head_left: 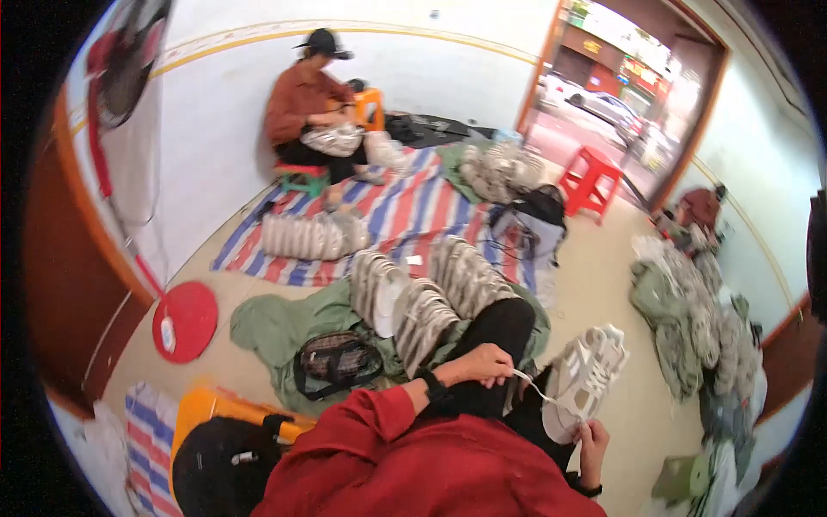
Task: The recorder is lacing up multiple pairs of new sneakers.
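Note:
A white sneaker (589,372) with openwork sides lies over my right leg, its near end toward me. From it a white shoelace (536,389) runs left, pulled fairly straight. My left hand (491,364) pinches that lace with closed fingers, above my lap. At the sneaker's near end my right hand (593,441) is closed on its edge; whether a piece of lace is also between those fingers, I cannot tell. Just beyond my left knee stand rows of stacked pale sneakers (469,277) on green cloth.
A black mesh bag (340,362) lies on the green cloth (276,323). Further off, a seated person (314,112) handles pale shoes on a striped sheet (396,215). A red stool (591,183) stands by the doorway. Filled sacks (680,310) line the right wall; a fan stands left.

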Demonstrator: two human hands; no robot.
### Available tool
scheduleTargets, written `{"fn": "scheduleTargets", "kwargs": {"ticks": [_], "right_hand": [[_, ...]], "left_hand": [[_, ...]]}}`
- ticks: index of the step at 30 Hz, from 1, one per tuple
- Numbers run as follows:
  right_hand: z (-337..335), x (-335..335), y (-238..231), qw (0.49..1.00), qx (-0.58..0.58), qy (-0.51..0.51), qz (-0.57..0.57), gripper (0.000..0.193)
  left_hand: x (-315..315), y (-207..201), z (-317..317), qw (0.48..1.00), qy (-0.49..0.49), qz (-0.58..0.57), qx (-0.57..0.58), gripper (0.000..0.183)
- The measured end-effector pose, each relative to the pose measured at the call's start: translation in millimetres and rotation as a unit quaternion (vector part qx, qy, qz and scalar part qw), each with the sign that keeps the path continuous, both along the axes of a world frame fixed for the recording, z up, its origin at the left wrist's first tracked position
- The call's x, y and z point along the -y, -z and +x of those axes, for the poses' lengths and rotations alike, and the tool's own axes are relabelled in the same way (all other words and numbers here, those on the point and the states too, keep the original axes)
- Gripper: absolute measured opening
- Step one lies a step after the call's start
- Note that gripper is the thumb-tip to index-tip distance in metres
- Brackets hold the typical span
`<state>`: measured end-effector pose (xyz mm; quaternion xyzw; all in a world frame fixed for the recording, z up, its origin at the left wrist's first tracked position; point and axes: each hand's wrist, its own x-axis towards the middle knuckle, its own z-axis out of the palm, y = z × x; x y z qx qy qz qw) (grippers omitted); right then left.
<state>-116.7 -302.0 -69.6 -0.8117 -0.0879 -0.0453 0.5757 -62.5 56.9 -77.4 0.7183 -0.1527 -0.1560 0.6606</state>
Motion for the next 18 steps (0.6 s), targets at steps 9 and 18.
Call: {"fn": "scheduleTargets", "kwargs": {"ticks": [9,18], "right_hand": [[4.2,-5.1,-5.1,0.999,-0.027,-0.023,0.023,0.018],[-1.7,-1.7,-3.5,0.997,-0.054,-0.028,0.056,0.016]], "left_hand": [[-3.7,-9.3,-4.8,0.999,-0.028,0.025,-0.035,0.017],[-9.0,-4.8,-4.8,0.998,-0.001,0.024,-0.061,0.019]]}}
